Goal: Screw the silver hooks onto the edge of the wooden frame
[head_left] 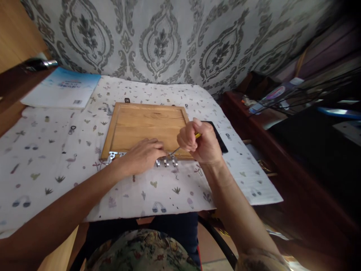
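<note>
A wooden panel (146, 126) with a raised frame lies flat on the patterned tablecloth (50, 162). A metal hinge strip (166, 162) runs along its near edge. My left hand (143, 154) rests flat on that edge, fingers pressing down on the hinge. My right hand (201, 143) is closed in a fist round a screwdriver (180, 147) with a yellow handle; its thin shaft slants down to the hinge beside my left fingertips.
A blue and white booklet (63, 88) lies at the table's far left. A dark phone (218, 137) sits just right of the panel. A small metal ring (72, 130) lies on the cloth. A dark wooden shelf (254, 113) with clutter stands to the right.
</note>
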A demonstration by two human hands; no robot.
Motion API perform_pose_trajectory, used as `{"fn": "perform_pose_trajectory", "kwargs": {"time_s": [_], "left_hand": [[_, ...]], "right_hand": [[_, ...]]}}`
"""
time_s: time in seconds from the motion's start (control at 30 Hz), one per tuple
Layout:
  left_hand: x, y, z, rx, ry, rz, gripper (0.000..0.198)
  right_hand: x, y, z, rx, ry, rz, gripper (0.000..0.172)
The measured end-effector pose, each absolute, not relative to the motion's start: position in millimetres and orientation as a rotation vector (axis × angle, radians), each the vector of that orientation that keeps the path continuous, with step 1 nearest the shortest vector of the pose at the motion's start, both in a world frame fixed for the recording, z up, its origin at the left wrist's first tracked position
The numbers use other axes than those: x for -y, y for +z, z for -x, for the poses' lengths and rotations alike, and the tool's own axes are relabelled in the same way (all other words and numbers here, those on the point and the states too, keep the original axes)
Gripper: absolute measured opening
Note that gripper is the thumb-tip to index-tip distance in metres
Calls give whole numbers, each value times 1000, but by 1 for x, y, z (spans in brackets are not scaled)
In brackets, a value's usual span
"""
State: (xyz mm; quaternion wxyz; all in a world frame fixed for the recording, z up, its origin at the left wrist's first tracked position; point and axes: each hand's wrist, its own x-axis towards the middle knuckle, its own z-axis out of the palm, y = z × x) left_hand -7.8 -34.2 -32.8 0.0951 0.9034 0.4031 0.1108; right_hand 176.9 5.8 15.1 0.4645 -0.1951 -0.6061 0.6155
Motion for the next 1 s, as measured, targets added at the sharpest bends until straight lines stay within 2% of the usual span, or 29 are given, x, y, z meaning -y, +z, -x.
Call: {"fn": "perform_pose_trajectory", "kwargs": {"time_s": [0.1,0.3,0.43,0.6,0.8,1.0], "left_hand": [[34,-33,8,-1187,351,-2691,36],[35,-32,7,-1208,350,-2678,31],[35,-31,7,-1210,343,-2675,33],[34,-32,7,-1210,328,-2675,37],[34,-32,7,-1191,341,-2683,32],[35,-31,8,-1191,347,-2704,29]], "right_hand": [[-1,15,-166,1374,1423,547,67],[17,14,-150,1177,1133,636,63],[8,15,-162,1260,1298,589,59],[-8,14,-174,1514,1391,499,43],[-5,12,-164,1337,1407,548,61],[5,11,-155,1161,1199,623,64]]}}
